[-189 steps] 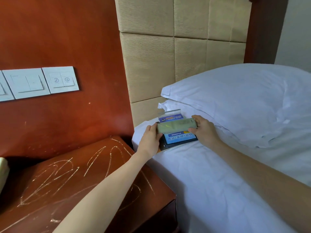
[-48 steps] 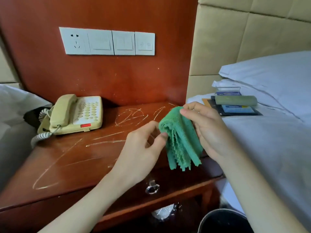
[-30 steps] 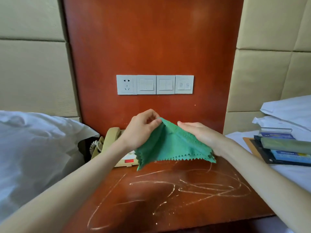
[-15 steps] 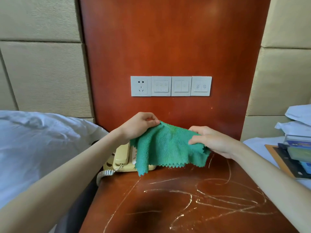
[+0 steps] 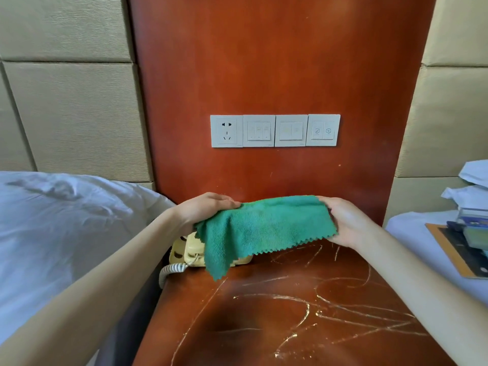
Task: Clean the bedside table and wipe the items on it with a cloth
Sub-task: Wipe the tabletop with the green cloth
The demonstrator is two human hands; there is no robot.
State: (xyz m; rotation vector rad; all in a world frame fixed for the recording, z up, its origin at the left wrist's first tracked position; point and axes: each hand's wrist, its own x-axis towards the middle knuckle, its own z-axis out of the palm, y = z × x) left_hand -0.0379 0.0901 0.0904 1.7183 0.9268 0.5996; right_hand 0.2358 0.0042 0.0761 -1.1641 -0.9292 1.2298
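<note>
Cloth [image 5: 264,228], green, held spread in the air between both hands, over the back of the table [image 5: 303,313]; its low corner drapes in front of the phone [image 5: 190,253]. Likely step: opening the cloth before wiping. Best done by flattening it to one pad, then working back to front so grit comes off the near edge.

Left hand [image 5: 203,210]: fingers curled over the cloth's top left edge, clamped on it. Right hand [image 5: 346,223]: thumb above, fingers beneath, pinching the right edge. Neither hand touches the table.

Outward: table top bears pale scratch-like streaks. Phone sits back left, cord trailing off the edge. Stack of items [image 5: 470,244] lies on the bed [image 5: 404,228] to the right.
</note>
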